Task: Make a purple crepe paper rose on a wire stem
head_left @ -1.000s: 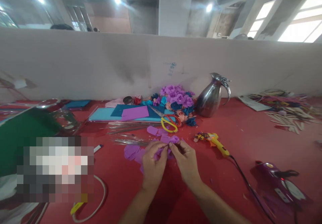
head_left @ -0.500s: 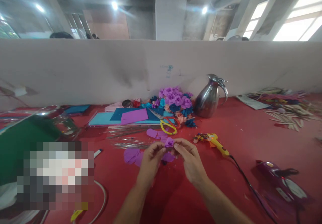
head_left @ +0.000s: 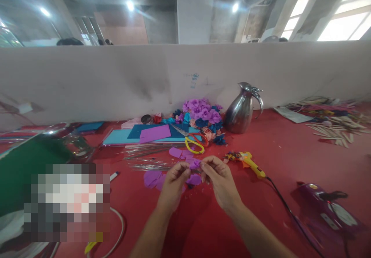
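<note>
Between both hands, above the red table, is a small purple paper flower (head_left: 195, 164). My left hand (head_left: 175, 178) pinches its left side between thumb and fingers. On its right side, the thumb and fingertips of my right hand (head_left: 216, 176) are closed on the petals. Cut purple paper petals (head_left: 153, 178) lie left of and beneath the hands. Just beyond are scissors (head_left: 194, 142) with red and yellow handles, resting partly on stacked paper sheets (head_left: 155, 134). A pile of finished paper flowers (head_left: 203, 113), mostly purple and blue, sits against the wall.
A yellow glue gun (head_left: 251, 164) with a black cord lies to the right. Behind it stands a steel jug (head_left: 241, 111). Thin wires (head_left: 147, 164) lie left of centre. A purple device (head_left: 327, 207) is at the right, and sticks (head_left: 333, 134) lie far right.
The flower has tilted between my fingers, so its open centre shows less. Both hands stay in nearly the same place, and the view has shifted slightly.
</note>
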Motion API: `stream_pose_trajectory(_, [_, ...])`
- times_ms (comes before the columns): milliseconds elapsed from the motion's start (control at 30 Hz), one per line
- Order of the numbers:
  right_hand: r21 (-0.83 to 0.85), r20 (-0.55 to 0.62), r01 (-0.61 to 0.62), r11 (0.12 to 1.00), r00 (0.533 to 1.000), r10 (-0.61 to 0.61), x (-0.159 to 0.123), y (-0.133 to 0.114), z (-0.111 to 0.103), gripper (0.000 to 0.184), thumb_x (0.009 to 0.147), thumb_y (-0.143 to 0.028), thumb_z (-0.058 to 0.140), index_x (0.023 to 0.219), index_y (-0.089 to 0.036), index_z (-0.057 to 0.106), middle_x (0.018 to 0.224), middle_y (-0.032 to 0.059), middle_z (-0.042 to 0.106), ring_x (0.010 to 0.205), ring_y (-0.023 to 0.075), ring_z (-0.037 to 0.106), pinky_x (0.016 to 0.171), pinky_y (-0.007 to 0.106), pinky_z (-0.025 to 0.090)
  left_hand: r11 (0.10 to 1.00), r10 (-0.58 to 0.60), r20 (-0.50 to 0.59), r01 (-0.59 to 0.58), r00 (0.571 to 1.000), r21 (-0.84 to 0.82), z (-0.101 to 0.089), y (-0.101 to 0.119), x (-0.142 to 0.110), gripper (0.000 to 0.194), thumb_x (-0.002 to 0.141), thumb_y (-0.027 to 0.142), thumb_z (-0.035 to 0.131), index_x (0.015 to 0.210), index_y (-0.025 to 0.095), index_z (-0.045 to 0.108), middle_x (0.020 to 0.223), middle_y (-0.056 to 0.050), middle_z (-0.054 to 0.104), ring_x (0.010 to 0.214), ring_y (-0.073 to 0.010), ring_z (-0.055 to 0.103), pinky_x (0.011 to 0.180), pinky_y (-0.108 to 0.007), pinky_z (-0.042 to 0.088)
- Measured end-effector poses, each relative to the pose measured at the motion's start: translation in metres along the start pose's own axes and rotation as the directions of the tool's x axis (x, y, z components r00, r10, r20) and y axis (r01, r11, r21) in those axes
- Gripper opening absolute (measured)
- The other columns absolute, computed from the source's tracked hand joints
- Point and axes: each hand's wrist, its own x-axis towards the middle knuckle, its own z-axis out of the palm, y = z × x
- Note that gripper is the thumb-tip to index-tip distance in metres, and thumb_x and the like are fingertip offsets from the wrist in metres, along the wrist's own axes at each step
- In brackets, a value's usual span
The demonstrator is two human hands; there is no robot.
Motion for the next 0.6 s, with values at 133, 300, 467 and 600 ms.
stream_pose_trajectory(133, [-0.013,-0.015,-0.027,1.0,1.0,0.027,0.0,0.001,0.0,0.023,0.072,-0.038,0.071,0.072,-0.019,0.059,0.058,-0.0046,0.058,0.045,0.0057,0.044,0.044,0.018,0.031,1.0,-0.008,-0.027,0.008,1.0,-0.014,-0.001,0.001,0.001,0.008,0.072,0.024,0.071,0.077,0.018,0.067,0.069,0.001,0.06,0.066,-0.0098,0.05,0.064,-0.021,0.038])
stream_pose_trajectory(300, [-0.022,0.078,-0.09,0.996,0.993,0.092,0.0,-0.005,-0.002,0.025,0.073,-0.04,0.068,0.065,-0.018,0.061,0.056,-0.004,0.053,0.053,0.0077,0.044,0.05,0.019,0.033,0.998,-0.041,0.011,0.04,0.999,0.051,-0.006,0.004,0.002,0.008,0.071,0.024,0.071,0.075,0.017,0.07,0.071,-0.001,0.062,0.068,-0.0117,0.052,0.067,-0.023,0.04])
stream_pose_trajectory(467, [-0.107,0.112,-0.077,0.991,0.99,0.089,0.002,-0.007,-0.004,0.014,0.071,-0.031,0.068,0.067,-0.018,0.066,0.057,-0.0036,0.055,0.051,0.0076,0.042,0.05,0.02,0.033,0.982,-0.045,0.036,0.038,0.998,0.186,-0.01,0.006,0.004,0.006,0.071,0.023,0.07,0.072,0.017,0.07,0.07,0.0,0.061,0.067,-0.0118,0.051,0.067,-0.024,0.039])
stream_pose_trajectory(600, [-0.301,0.064,0.056,0.952,0.997,-0.039,0.004,-0.009,-0.008,0.012,0.072,-0.028,0.063,0.074,-0.019,0.07,0.059,-0.0017,0.059,0.053,0.0104,0.049,0.052,0.022,0.038,0.971,-0.074,0.015,0.069,0.997,0.228,-0.011,0.007,0.003,0.006,0.07,0.023,0.07,0.069,0.017,0.068,0.066,0.001,0.058,0.064,-0.011,0.048,0.064,-0.023,0.038])
